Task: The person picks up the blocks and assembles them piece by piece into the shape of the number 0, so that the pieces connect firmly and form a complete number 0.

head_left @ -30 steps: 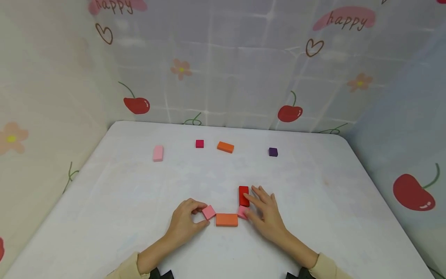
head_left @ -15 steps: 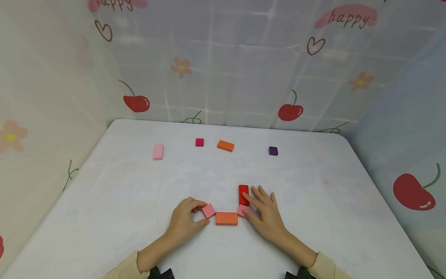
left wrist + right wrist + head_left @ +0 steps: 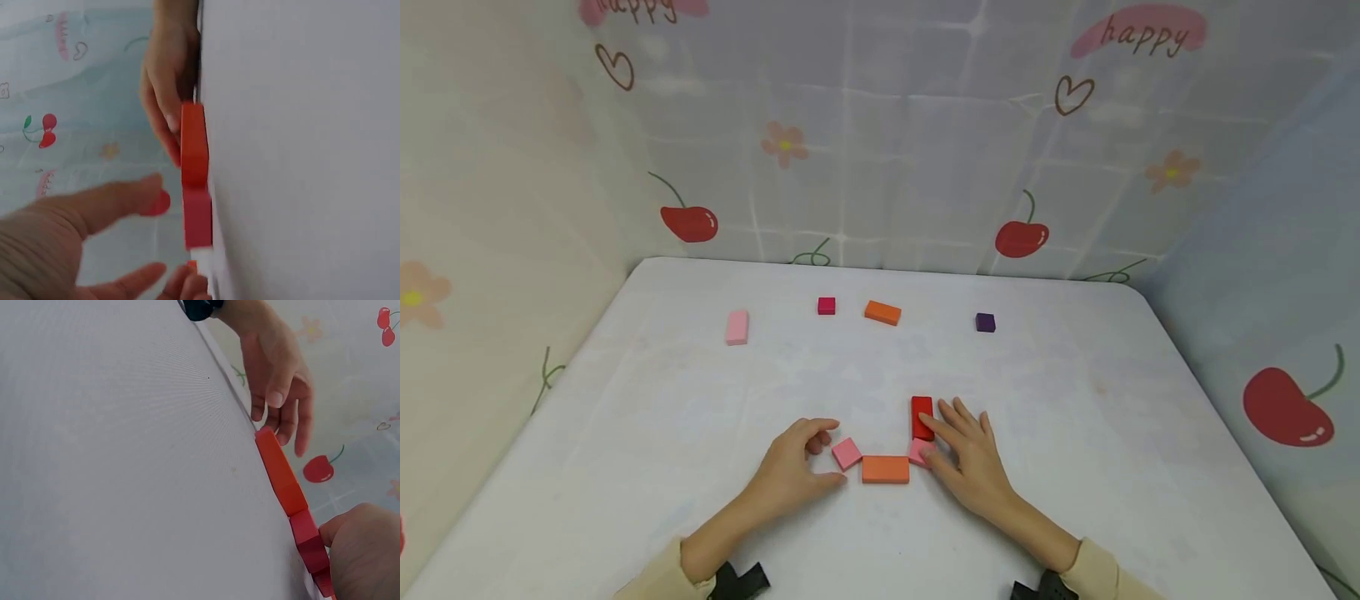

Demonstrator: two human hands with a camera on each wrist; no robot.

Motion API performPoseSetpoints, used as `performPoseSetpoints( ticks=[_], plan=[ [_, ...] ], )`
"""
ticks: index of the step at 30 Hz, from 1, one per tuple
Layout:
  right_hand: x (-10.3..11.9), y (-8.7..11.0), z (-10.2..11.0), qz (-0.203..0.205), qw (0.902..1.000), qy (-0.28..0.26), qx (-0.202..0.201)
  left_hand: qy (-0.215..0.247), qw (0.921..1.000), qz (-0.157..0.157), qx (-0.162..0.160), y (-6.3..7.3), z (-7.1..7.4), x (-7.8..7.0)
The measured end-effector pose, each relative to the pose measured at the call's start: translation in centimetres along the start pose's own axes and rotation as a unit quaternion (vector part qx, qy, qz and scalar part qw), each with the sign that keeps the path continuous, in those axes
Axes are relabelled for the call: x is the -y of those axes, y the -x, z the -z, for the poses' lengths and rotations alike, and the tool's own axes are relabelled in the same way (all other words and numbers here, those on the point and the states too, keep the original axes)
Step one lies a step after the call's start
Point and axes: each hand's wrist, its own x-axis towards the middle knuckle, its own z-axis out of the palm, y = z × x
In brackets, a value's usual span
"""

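An orange block lies flat on the white table, a pink block at each end. The left pink block is turned at an angle and meets the orange one at a corner. My left hand is spread around this block, thumb and fingers apart from it, as the left wrist view also shows. Beyond the right pink block stands a red block in line with it. My right hand rests beside these two, its thumb touching the pink block and its index finger the red one, fingers fairly straight.
Along the back of the table lie a light pink block, a small crimson block, an orange block and a dark purple block. A printed curtain rises behind the table's far edge.
My left hand has let go of the left pink block; its fingers have spread and drawn back slightly left. The right hand and the blocks look the same.
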Motion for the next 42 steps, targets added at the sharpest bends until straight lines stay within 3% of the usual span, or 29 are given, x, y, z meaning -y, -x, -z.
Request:
performPoseSetpoints(
  ticks=[3, 6, 11, 15, 18, 22, 29, 33, 42],
  plan=[
    [0.0, -0.1, 0.0, 0.0, 1.0, 0.002, -0.002, 0.017, 0.9994, 0.01, 0.028, -0.8, 2.1, -0.3],
    [-0.1, -0.1, 0.0, 0.002, 1.0, 0.005, -0.004, 0.038, 0.999, 0.018, 0.014, -1.9, 4.6, -0.3],
    [-0.1, 0.0, 0.0, -0.005, 1.0, 0.003, -0.001, 0.062, 0.9943, 0.036, -0.079, -4.7, 8.6, 0.8],
    [0.0, 0.0, 0.1, -0.012, 0.9999, 0.0, 0.004, 0.053, 0.9852, 0.049, -0.156, -7.4, 10.7, 3.3],
    [0.0, 0.0, 0.1, -0.011, 0.9999, -0.001, 0.004, 0.042, 0.9814, 0.068, -0.175, -9.1, 11.8, 5.6],
    [0.0, 0.1, 0.1, -0.009, 1.0, 0.0, 0.002, 0.042, 0.9826, 0.105, -0.148, -10.6, 12.9, 8.3],
    [-0.1, 0.1, 0.1, -0.014, 0.9999, 0.002, 0.004, 0.063, 0.9877, 0.135, -0.048, -12.7, 14.5, 11.5],
    [0.0, 0.1, 0.1, -0.014, 0.9999, 0.003, 0.005, 0.063, 0.9891, 0.132, -0.02, -13.3, 14.9, 12.1],
    [-0.1, 0.1, 0.1, -0.01, 0.9999, 0.003, 0.005, 0.042, 0.9928, 0.111, 0.011, -14.0, 15.1, 12.7]
  ],
)
